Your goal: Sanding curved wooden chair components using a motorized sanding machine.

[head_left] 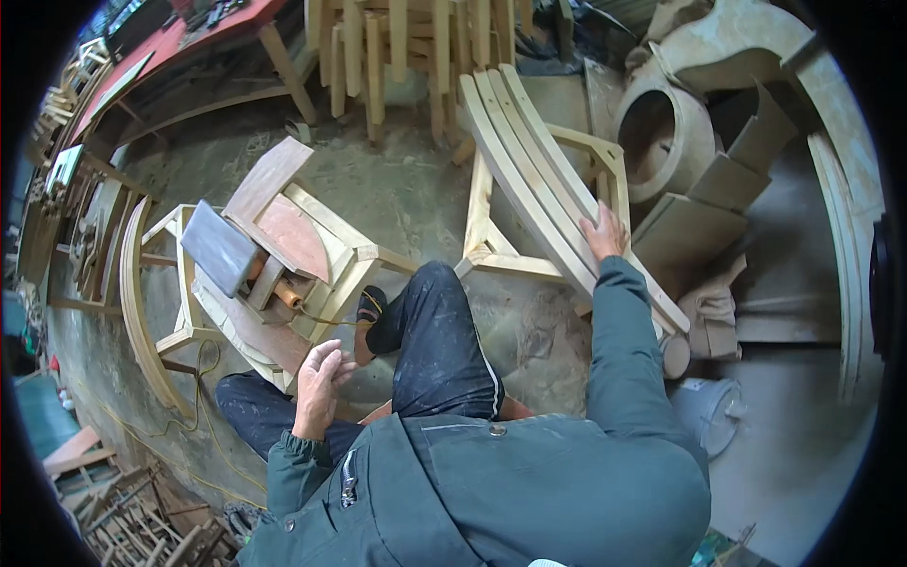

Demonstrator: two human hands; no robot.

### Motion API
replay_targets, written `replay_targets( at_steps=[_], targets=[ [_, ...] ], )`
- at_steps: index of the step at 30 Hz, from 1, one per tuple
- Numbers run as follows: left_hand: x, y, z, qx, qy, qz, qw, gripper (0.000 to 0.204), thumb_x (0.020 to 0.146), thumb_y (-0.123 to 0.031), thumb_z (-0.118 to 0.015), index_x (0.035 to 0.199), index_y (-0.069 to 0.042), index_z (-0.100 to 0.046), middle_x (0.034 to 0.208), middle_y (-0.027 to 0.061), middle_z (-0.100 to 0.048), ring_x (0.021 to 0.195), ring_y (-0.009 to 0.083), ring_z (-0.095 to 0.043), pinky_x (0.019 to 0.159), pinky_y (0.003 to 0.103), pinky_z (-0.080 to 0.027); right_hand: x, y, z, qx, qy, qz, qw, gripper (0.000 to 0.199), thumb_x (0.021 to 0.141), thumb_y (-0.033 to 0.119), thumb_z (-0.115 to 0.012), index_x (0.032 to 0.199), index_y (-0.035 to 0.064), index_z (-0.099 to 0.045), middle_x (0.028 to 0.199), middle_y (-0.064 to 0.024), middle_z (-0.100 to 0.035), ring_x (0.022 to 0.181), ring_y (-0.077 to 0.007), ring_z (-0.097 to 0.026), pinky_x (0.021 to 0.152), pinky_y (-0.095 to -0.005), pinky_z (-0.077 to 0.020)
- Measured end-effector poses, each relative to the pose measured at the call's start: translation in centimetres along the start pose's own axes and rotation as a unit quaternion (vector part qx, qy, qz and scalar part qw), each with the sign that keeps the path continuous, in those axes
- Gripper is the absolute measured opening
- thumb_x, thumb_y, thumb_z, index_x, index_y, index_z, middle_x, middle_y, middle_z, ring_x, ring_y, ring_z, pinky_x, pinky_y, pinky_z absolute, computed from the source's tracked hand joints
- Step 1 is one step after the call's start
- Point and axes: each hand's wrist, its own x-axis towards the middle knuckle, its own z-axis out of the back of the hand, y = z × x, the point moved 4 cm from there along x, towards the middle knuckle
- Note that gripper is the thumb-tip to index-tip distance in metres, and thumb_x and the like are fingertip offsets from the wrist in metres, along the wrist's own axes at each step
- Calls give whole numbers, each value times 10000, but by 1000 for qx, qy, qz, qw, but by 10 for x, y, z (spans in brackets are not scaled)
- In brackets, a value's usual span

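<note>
My right hand (pixel 605 232) is closed on the outer edge of a curved wooden slat (pixel 554 151). That slat lies beside two similar ones (pixel 510 161), all resting across a pale wooden frame (pixel 480 203). My left hand (pixel 322 386) is held above my left thigh, empty, with its fingers apart. Nearest to it is another wooden frame (pixel 357 279) carrying flat boards (pixel 274 178). On those boards sits a flat grey rectangular block (pixel 219 248), and an orange cylindrical part (pixel 288 295) shows beside it. What joins these parts is hidden.
A yellow cord (pixel 200 378) runs across the floor at left. A curved wooden piece (pixel 142 312) leans by the left frame. Stacked stools (pixel 406 38) stand at the back, with a red-topped table (pixel 189 47) at far left. A round wooden ring (pixel 666 142) and a bucket (pixel 707 416) are at right.
</note>
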Motion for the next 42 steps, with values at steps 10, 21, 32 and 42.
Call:
replay_targets(
  at_steps=[10,21,32,42],
  targets=[
    [8,1,-8,6,14,19,1000,342,1061,-169,-623,1365,-22,-569,1123,101,-696,949,191,-715,858,311,-607,-104,40,4,40,-266,106,957,536,855,301,-758,1348,122,-648,1457,-232,-526,1345,-463,-466,1143,-587,-342],
    [13,-4,-21,49,53,33,997,320,1083,-173,-588,1358,-15,-552,1102,101,-691,941,188,-720,826,290,-621,-256,-123,36,59,-388,-224,892,626,933,332,-710,1459,48,-526,1502,-290,-474,1378,-461,-460,1160,-553,-344],
    [5,0,-38,64,54,38,996,340,1077,-168,-598,1380,-20,-548,1115,84,-669,947,178,-707,841,296,-617,-213,-317,45,347,-378,-409,754,891,992,487,-648,1594,-64,-289,1596,-269,-425,1449,-372,-465,1193,-445,-374],
    [0,5,-48,87,47,35,994,330,1060,-196,-634,1344,-38,-577,1099,62,-673,946,153,-703,824,262,-588,-190,-348,17,433,-290,-348,780,829,954,324,-783,1561,-46,-358,1416,-228,-581,1200,-297,-618,1004,-419,-538]
  ],
)
